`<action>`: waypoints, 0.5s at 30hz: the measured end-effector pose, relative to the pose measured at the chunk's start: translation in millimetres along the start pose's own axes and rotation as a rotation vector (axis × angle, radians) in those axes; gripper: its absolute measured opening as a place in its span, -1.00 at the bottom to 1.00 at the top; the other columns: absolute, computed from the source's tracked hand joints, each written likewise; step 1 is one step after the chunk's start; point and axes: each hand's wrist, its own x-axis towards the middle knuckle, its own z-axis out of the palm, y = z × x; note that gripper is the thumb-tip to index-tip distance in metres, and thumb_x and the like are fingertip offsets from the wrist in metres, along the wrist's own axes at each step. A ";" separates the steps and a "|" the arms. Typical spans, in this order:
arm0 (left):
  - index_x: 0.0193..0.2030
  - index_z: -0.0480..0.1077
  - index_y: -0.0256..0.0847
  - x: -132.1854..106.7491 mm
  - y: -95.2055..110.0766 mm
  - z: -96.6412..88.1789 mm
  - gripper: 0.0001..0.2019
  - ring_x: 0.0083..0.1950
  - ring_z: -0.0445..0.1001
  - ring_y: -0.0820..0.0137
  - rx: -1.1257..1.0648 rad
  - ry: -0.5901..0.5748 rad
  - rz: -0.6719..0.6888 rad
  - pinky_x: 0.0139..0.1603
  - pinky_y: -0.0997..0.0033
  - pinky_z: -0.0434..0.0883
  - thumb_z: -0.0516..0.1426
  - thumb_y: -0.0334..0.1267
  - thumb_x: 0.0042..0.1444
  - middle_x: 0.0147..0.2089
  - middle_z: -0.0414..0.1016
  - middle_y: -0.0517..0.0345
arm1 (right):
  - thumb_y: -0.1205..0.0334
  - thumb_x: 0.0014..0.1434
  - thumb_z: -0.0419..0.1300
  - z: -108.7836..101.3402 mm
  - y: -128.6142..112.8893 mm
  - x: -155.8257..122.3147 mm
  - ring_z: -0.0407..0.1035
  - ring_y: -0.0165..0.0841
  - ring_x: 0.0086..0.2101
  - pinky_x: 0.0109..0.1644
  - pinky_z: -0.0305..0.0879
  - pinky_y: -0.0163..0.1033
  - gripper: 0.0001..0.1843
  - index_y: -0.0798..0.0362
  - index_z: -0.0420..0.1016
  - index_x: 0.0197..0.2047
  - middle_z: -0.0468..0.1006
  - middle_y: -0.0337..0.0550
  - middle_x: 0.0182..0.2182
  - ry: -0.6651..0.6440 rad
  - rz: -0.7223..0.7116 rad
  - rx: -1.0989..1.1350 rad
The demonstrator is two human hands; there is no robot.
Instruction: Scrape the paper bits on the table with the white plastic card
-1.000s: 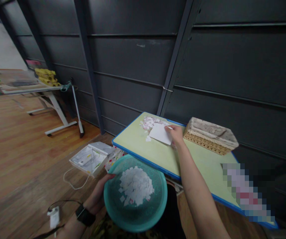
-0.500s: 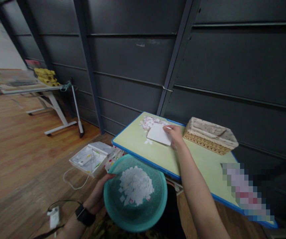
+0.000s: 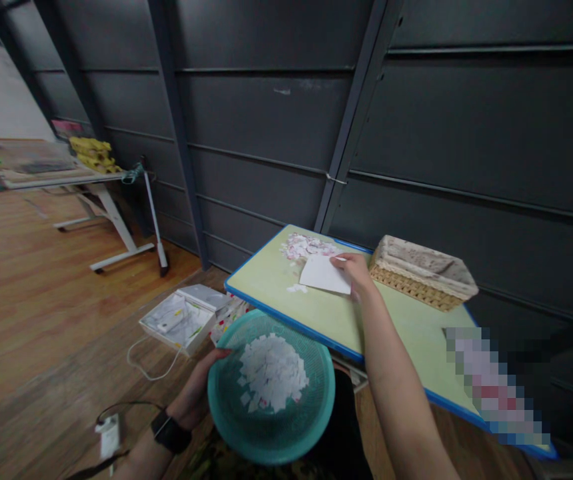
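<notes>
My left hand (image 3: 201, 390) grips the left rim of a round teal plastic basket (image 3: 266, 447), tilted below the table's front edge. Inside it lies a heap of small cut white paper pieces (image 3: 272, 370). Above the yellow table with a blue edge (image 3: 401, 347), my right hand (image 3: 354, 268) pinches a flat white sheet of card or paper (image 3: 325, 275) by its upper right side. Behind that sheet, a pile of white and pinkish paper scraps (image 3: 306, 245) rests on the tabletop, and a few scraps (image 3: 296, 288) lie in front.
A lined wicker basket (image 3: 416, 277) stands at the table's back right, with a blurred-out item (image 3: 496, 387) near the right end. On the floor to the left are an open white box (image 3: 181, 320) and a power strip (image 3: 109, 433). A dark panelled wall (image 3: 266, 120) rises behind.
My right hand has moved slightly right with the white sheet, uncovering more of the scrap pile. My left hand and the teal basket stay where they were.
</notes>
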 end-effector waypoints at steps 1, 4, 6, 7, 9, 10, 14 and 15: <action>-0.47 0.41 -0.29 -0.2 0.1 0.2 -0.86 -0.60 0.50 0.39 0.007 0.001 0.003 -0.51 0.41 0.47 0.10 -0.36 0.08 -0.60 0.57 0.11 | 0.06 -0.32 0.31 -1.1 0.4 0.6 0.34 -0.32 -0.56 -0.53 0.13 -0.30 -0.61 0.18 0.54 -0.42 0.51 -0.14 -0.56 0.007 -0.007 -0.025; -0.49 0.41 -0.29 -0.2 -0.3 0.2 -0.83 -0.60 0.50 0.38 0.031 -0.005 -0.008 -0.53 0.40 0.47 0.09 -0.34 0.09 -0.61 0.56 0.10 | 0.01 -0.29 0.28 -4.7 2.9 4.3 0.37 -0.29 -0.52 -0.49 0.17 -0.28 -0.58 0.18 0.55 -0.40 0.53 -0.12 -0.54 0.040 -0.057 -0.130; -0.49 0.41 -0.30 -0.5 -0.7 0.6 -0.82 -0.60 0.49 0.38 0.034 -0.002 -0.011 -0.54 0.40 0.46 0.09 -0.34 0.09 -0.62 0.56 0.09 | -0.02 -0.28 0.27 -6.6 4.5 7.0 0.39 -0.27 -0.49 -0.46 0.19 -0.27 -0.56 0.17 0.56 -0.40 0.55 -0.11 -0.52 0.059 -0.092 -0.186; -0.49 0.41 -0.30 -0.8 -0.8 1.1 -0.83 -0.60 0.49 0.38 0.031 0.003 -0.007 -0.54 0.41 0.47 0.09 -0.34 0.09 -0.61 0.56 0.08 | -0.04 -0.28 0.27 -7.1 5.0 7.9 0.39 -0.26 -0.47 -0.45 0.20 -0.27 -0.55 0.16 0.57 -0.39 0.55 -0.10 -0.50 0.065 -0.106 -0.203; -0.47 0.43 -0.31 -1.7 -1.0 2.1 -0.84 -0.59 0.50 0.39 0.022 0.007 0.009 -0.52 0.42 0.47 0.10 -0.34 0.08 -0.60 0.57 0.08 | -0.05 -0.26 0.26 -7.2 5.5 8.4 0.40 -0.25 -0.46 -0.44 0.21 -0.26 -0.54 0.16 0.58 -0.37 0.56 -0.09 -0.48 0.068 -0.126 -0.207; -0.47 0.43 -0.31 -2.0 -1.0 2.4 -0.84 -0.59 0.50 0.39 0.017 0.005 0.015 -0.51 0.42 0.48 0.10 -0.34 0.08 -0.59 0.58 0.08 | -0.05 -0.25 0.26 -6.8 5.6 8.0 0.40 -0.25 -0.45 -0.44 0.21 -0.26 -0.53 0.16 0.58 -0.36 0.57 -0.08 -0.47 0.063 -0.132 -0.199; -0.49 0.42 -0.30 0.4 -1.4 0.0 -0.84 -0.60 0.49 0.40 0.004 -0.017 -0.011 -0.51 0.41 0.48 0.10 -0.34 0.08 -0.61 0.56 0.10 | -0.05 -0.23 0.26 -5.0 6.6 6.2 0.40 -0.26 -0.47 -0.44 0.21 -0.26 -0.53 0.16 0.58 -0.33 0.57 -0.09 -0.45 0.009 -0.131 -0.154; -0.49 0.42 -0.30 1.6 -1.6 -1.2 -0.84 -0.60 0.49 0.39 0.001 -0.021 -0.022 -0.51 0.41 0.47 0.11 -0.34 0.08 -0.61 0.56 0.10 | -0.05 -0.23 0.26 -5.0 7.0 6.4 0.40 -0.26 -0.46 -0.43 0.21 -0.26 -0.53 0.16 0.58 -0.34 0.57 -0.09 -0.45 0.002 -0.136 -0.165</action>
